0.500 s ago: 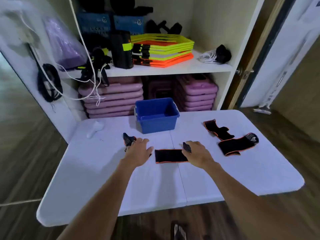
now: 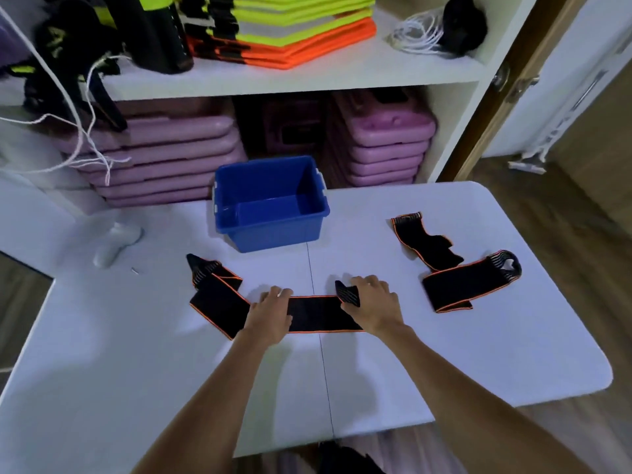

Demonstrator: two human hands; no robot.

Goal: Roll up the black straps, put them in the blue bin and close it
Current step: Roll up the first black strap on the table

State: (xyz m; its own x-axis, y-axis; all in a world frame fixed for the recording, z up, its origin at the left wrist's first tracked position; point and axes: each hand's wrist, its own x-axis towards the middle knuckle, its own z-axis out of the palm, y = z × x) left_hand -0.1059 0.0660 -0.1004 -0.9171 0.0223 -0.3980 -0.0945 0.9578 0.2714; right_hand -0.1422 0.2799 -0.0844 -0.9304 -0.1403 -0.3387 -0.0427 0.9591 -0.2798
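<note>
A black strap with orange edging (image 2: 314, 314) lies stretched across the white table (image 2: 478, 354) in front of me. My left hand (image 2: 270, 314) presses down on its middle with curled fingers. My right hand (image 2: 371, 307) pinches the strap's folded right end, lifted a little off the table. The strap's left part (image 2: 219, 295) lies folded and kinked. Two more black straps (image 2: 427, 242) (image 2: 468, 285) lie loose at the right. The open blue bin (image 2: 270, 203) stands empty at the table's far edge; no lid is in view.
A white object (image 2: 116, 242) lies at the table's far left. Behind the bin, cabinet shelves hold purple step boards (image 2: 164, 155), neon and orange vests (image 2: 290, 29), black gear and white cord (image 2: 417, 35). Wooden floor surrounds the table.
The view has moved closer. My left hand slid right along the strap, leaving its left end lying folded on the table. My right hand still holds the right end.
</note>
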